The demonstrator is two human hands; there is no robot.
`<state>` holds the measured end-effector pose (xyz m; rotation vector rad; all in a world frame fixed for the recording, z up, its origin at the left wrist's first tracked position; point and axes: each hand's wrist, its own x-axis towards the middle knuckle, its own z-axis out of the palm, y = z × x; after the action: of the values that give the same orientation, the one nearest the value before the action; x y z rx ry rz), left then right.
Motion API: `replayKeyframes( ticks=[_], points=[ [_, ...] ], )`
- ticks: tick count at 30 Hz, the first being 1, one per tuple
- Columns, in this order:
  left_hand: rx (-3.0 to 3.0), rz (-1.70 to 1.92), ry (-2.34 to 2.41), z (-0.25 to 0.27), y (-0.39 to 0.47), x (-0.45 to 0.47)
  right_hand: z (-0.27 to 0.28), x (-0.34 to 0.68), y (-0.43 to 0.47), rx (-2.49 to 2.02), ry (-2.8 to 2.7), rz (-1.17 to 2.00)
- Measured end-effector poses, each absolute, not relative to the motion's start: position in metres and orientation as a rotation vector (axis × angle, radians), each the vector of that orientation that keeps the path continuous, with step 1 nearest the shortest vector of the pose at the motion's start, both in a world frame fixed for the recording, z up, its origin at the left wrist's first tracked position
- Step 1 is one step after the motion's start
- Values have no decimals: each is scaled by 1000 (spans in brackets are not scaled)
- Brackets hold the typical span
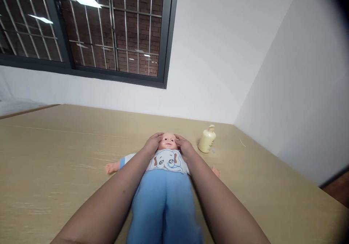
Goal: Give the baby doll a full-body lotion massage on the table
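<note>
A baby doll (165,193) lies on its back on the wooden table, its head toward the wall. It wears light blue trousers and a white top with an elephant face on the chest. Against one side of the doll's head, my left hand (153,143) is cupped with its fingers curved over the temple. My right hand (184,146) cups the opposite side in the same way, so the head is held between both palms. The doll's face stays visible between my fingers. Its arms stretch out sideways, partly hidden by my forearms.
A cream-coloured pump bottle (207,141) stands to the right of the doll's head. Farther right, a thin pale strand (242,143) lies on the table (68,138). White walls (218,55) and a barred window (114,29) rise behind the table.
</note>
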<state>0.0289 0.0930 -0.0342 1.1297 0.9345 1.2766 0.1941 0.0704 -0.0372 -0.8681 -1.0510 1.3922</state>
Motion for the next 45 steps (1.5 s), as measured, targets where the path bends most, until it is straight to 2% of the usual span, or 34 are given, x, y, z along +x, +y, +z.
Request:
replayKeyframes(
  ticks=[12,20,27,35,45],
  points=[
    [1278,1229,1022,-21,79,31,-32,192,69,-1129,-1162,1076],
    [1266,1251,1077,-30,88,31,-35,191,72,-1076,-1102,1167],
    [1160,1249,943,-34,93,27,-26,194,57,-915,-950,1424],
    [1192,1217,986,-16,76,31,-27,190,63,-1000,-1069,1225],
    [1181,1256,1057,-16,81,33,-33,192,71,-1032,-1029,1224]
  ],
)
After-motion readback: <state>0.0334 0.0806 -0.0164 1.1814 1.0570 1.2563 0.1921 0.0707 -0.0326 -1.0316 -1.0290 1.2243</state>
